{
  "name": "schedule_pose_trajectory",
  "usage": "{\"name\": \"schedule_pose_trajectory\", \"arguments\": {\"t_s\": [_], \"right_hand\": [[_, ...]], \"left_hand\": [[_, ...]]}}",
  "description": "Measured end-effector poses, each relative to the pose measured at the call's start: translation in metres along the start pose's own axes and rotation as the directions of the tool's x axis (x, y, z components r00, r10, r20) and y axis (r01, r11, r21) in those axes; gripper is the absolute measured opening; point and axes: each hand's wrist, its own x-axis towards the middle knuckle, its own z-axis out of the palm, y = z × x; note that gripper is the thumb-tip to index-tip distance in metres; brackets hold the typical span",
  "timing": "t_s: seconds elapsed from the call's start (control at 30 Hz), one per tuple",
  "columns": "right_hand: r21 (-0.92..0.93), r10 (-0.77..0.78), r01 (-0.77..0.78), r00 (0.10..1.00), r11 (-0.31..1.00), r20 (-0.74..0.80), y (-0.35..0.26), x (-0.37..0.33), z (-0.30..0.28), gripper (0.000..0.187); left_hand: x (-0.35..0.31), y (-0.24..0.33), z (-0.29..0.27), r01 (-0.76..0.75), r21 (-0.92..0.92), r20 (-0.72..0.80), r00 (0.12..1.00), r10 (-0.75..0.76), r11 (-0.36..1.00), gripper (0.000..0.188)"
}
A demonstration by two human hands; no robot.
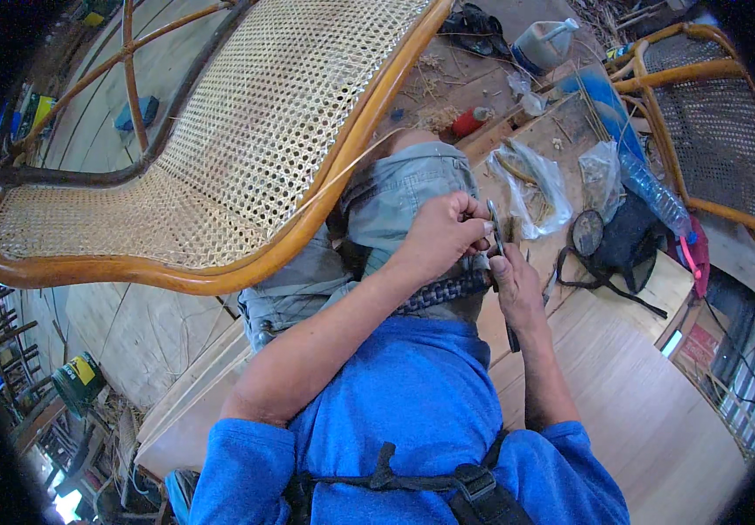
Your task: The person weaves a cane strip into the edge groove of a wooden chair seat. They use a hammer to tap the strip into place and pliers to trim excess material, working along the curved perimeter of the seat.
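My left hand (447,234) is closed in a pinch above my lap; whatever lies between its fingertips is too small to make out. Close beside it, my right hand (520,284) is wrapped round a slim metal tool with a dark handle (495,226), perhaps a knife. Its narrow end points up toward my left fingers, and the dark end sticks out below my palm. Across my left side leans a chair frame of curved, varnished rattan (303,219) with a woven cane panel (255,114). A loose cane strand (351,166) crosses the frame's edge near my knee.
At the right lie clear plastic bags (545,197), a plastic bottle (653,188) and a black bag (627,245). A second cane chair (710,114) stands beyond them. Farther off are a jug (545,45) and a red bottle (469,121). A green bucket (78,382) is at the lower left.
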Motion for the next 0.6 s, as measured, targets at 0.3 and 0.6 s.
{"name": "schedule_pose_trajectory", "arguments": {"t_s": [0.3,0.6], "right_hand": [[0.033,0.163,-0.165,0.985,0.986,0.055,0.018,0.000,-0.003,0.055],[-0.288,-0.204,0.099,0.909,0.952,-0.363,0.061,-0.013,0.006,0.035]], "left_hand": [[-0.001,0.004,0.002,0.006,0.071,-0.005,1.000,-0.005,0.997,0.010],[-0.012,0.005,-0.011,0.224,-0.465,0.216,0.967,-0.135,0.856,0.012]]}}
